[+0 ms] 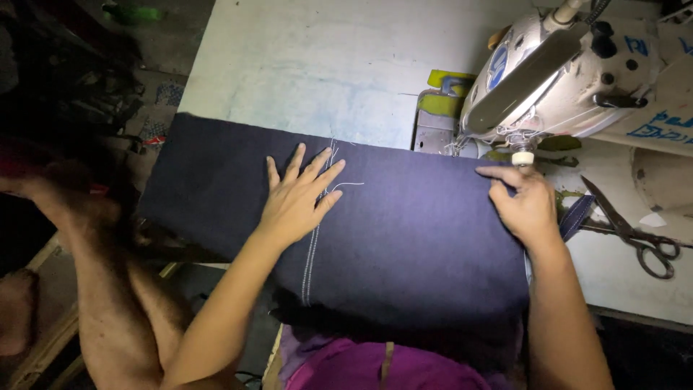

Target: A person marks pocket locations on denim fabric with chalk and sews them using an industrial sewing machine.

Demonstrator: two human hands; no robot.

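A dark navy denim piece [419,231] lies spread over the pale sewing table [310,65], with a double line of white stitching [312,253] running toward me and loose thread ends at its far edge. My left hand [297,196] rests flat on the cloth, fingers spread, beside the stitching. My right hand [527,202] pinches the cloth's right far corner, just below the needle area of the white sewing machine [563,72].
Metal scissors [635,235] lie on the table to the right of my right hand. Another person's bare arm and leg [101,274] are at the left, beside the table. Dark clutter fills the floor at the upper left.
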